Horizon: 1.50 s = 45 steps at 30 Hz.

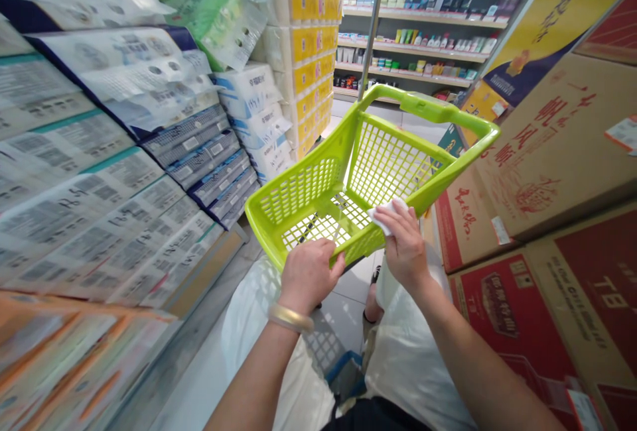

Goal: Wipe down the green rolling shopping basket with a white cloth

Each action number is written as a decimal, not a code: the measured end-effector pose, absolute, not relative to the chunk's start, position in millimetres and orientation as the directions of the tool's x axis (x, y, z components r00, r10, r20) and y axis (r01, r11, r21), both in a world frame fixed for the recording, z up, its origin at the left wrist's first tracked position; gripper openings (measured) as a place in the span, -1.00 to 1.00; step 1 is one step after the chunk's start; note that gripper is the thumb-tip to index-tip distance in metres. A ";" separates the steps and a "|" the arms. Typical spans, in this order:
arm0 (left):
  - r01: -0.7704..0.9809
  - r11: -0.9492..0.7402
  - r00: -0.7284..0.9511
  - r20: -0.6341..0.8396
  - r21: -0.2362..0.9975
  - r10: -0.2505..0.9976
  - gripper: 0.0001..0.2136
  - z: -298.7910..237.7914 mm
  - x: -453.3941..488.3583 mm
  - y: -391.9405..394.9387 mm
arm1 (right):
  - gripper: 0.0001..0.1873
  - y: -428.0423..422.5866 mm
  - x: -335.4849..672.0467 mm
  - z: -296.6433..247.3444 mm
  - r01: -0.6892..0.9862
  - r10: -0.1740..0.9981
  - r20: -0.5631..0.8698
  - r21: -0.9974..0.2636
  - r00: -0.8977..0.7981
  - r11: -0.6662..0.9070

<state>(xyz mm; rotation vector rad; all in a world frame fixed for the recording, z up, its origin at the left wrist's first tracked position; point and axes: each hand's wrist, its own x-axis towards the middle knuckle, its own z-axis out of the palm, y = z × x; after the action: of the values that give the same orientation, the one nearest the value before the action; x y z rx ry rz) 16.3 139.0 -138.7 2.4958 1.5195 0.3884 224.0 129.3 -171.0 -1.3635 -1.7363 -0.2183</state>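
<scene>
A lime-green plastic shopping basket is held up in front of me, tilted with its open top facing me. My left hand is closed around the near rim of the basket and wears a pale bangle on the wrist. My right hand presses a small white cloth against the inside of the basket's near right wall, fingers closed over it. The basket's inside shows only its mesh floor.
Stacked packs of tissue paper fill the left side. Large cardboard boxes are piled on the right. Store shelves with small goods stand at the back, with a metal pole. A tiled floor lies below.
</scene>
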 end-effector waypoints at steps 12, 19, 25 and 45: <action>0.851 -0.444 0.424 0.134 0.279 0.896 -0.79 -137.5 9.5 140.2 | -0.57 132.1 227.1 -170.3 0.848 0.684 0.727 -0.397 0.057 0.351; 0.856 -0.455 0.435 0.133 0.246 0.890 -0.78 -137.6 3.9 142.1 | -0.55 130.3 225.7 -172.0 0.841 0.685 0.728 -0.351 -0.031 0.412; 0.855 -0.458 0.438 0.133 0.244 0.889 -0.78 -138.3 0.4 143.6 | -0.57 132.2 225.8 -167.2 0.839 0.680 0.733 -0.362 -0.014 0.407; 0.844 -0.474 0.453 0.139 0.252 0.880 -0.77 -140.9 -17.7 152.6 | -0.56 143.0 233.9 -160.6 0.870 0.668 0.740 -0.276 -0.079 0.408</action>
<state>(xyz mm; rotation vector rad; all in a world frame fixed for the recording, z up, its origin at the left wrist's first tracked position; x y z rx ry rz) -17.7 152.6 -140.9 2.5506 1.5239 0.3771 233.9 143.0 -160.6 -1.3281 -1.8134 -0.2994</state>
